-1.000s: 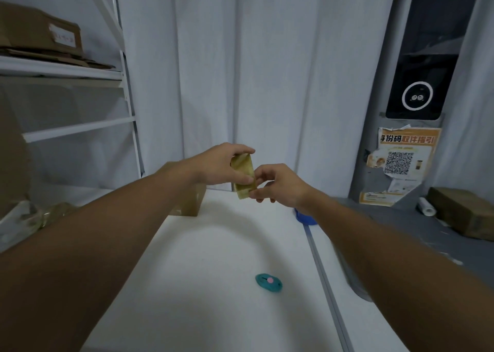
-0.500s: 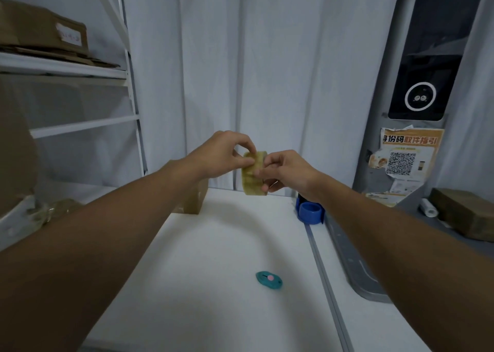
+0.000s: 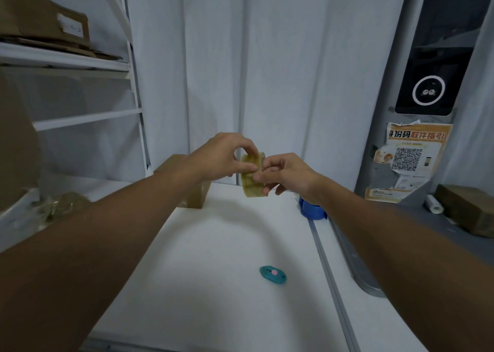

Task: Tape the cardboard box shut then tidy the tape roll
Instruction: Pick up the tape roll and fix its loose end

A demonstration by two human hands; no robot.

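I hold a yellowish roll of tape [image 3: 250, 180] upright in the air over the far part of the white table [image 3: 213, 284]. My left hand [image 3: 224, 156] pinches its top and left side. My right hand [image 3: 287, 173] has its fingertips on the roll's right face, as if picking at the tape's end. A small cardboard box [image 3: 192, 188] stands on the table behind my left forearm, mostly hidden by it.
A teal box cutter [image 3: 273, 274] lies on the table near the middle. A blue cap-like object [image 3: 311, 210] sits by the table's right rail. White shelves [image 3: 66, 62] with cardboard boxes stand at the left. A grey kiosk [image 3: 417, 111] and a brown parcel [image 3: 467, 208] are at the right.
Both hands with the tape roll have risen a little, the roll has turned more upright, and my fingers have shifted on it. The view has tilted slightly, uncovering the blue object.
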